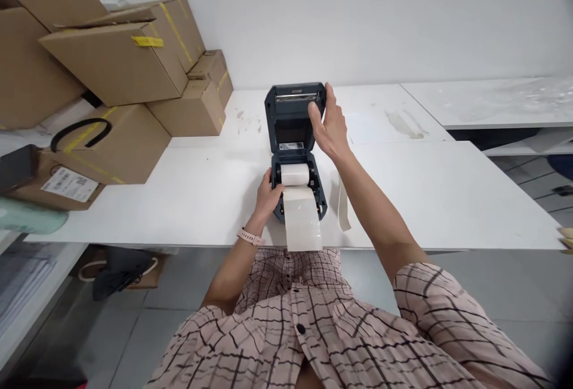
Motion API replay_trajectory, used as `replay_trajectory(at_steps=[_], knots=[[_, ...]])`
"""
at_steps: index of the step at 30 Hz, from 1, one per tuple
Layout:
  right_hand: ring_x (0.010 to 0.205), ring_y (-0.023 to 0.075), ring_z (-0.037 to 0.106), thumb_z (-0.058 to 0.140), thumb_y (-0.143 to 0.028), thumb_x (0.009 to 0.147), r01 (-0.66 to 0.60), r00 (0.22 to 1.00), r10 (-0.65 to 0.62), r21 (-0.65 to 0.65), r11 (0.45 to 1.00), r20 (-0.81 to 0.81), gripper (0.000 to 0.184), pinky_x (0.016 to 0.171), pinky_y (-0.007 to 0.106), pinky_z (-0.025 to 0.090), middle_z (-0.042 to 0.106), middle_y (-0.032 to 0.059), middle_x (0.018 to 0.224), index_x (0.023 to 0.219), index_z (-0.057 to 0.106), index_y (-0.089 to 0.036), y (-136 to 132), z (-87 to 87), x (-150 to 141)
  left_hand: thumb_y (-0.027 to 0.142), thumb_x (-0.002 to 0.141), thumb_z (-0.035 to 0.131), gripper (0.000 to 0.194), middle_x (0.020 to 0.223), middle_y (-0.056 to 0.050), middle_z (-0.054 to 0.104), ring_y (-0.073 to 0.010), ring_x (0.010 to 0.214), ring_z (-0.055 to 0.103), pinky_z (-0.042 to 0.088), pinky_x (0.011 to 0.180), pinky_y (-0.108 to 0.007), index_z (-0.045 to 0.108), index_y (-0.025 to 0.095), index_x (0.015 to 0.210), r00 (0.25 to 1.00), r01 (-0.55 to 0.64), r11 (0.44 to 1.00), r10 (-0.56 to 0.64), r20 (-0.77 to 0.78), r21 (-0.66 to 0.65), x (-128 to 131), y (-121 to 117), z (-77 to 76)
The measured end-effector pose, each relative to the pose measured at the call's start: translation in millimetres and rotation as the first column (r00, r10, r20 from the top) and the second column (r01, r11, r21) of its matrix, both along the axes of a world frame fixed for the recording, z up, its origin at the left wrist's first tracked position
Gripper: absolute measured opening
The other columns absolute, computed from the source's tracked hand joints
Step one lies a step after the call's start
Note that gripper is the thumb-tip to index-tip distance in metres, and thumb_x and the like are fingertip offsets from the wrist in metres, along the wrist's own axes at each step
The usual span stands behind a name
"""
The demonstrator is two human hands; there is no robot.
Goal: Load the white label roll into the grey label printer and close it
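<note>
A dark label printer [321,189] stands on the white table with its lid [293,116] tipped up and back. Inside the base sits a white label roll [295,175]. From it a strip of labels [303,222] runs forward over the printer's front to the table edge. My left hand [267,195] grips the left side of the base, thumb over the rim beside the strip. My right hand [330,126] holds the lid's right edge, with the thumb on the inner side and the fingers partly hidden behind it.
Several cardboard boxes [120,61] are piled at the left, one bearing a black curved handle [80,132]. A loose curled paper strip [343,204] lies right of the printer. Behind the table rises a white wall [358,19]. A lower shelf [505,149] shows at the right.
</note>
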State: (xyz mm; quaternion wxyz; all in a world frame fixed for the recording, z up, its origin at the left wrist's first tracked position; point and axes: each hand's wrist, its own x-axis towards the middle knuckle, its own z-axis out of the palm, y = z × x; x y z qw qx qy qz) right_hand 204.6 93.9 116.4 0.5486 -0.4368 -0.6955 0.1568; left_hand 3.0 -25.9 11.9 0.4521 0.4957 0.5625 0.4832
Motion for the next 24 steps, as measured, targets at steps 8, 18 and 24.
replay_trajectory(at_steps=[8,18,24], knots=[[0.139,0.0363,0.054,0.051,-0.049,0.1,-0.037,0.926,0.001,0.089,0.995,0.377,0.058,0.115,0.059,0.044,0.062,0.0138,0.147,0.152,0.048,-0.024,-38,8.8,-7,0.027,0.082,0.062,0.058,0.126,-0.015,0.07,-0.0329,0.112,0.067,0.051,0.093,-0.043,0.062,0.019,0.139,0.888,-0.13,0.979,0.045,-0.457,-0.156,2,13,29.4],[0.126,0.0415,0.065,0.081,-0.042,0.077,-0.077,0.363,0.592,-0.61,0.789,0.719,0.109,0.098,0.048,0.053,0.065,0.0181,0.144,0.168,0.022,-0.028,-33,-25.5,-36,0.018,0.079,0.06,0.052,0.098,-0.008,0.077,-0.0256,0.089,0.069,0.048,0.078,-0.033,0.067,0.018,0.131,0.909,-0.057,0.989,-0.003,-0.417,-0.133,-3,18,19.4],[0.138,0.0401,0.058,0.085,-0.04,0.071,-0.265,0.462,0.702,-0.671,0.692,0.542,0.12,0.109,0.051,0.051,0.045,0.017,0.166,0.17,0.019,-0.027,-34,-7.9,-20,0.017,0.077,0.06,0.057,0.09,-0.006,0.072,-0.0235,0.079,0.065,0.044,0.072,-0.033,0.066,0.016,0.134,0.933,-0.071,0.99,0.024,-0.358,-0.118,-3,20,12.6]])
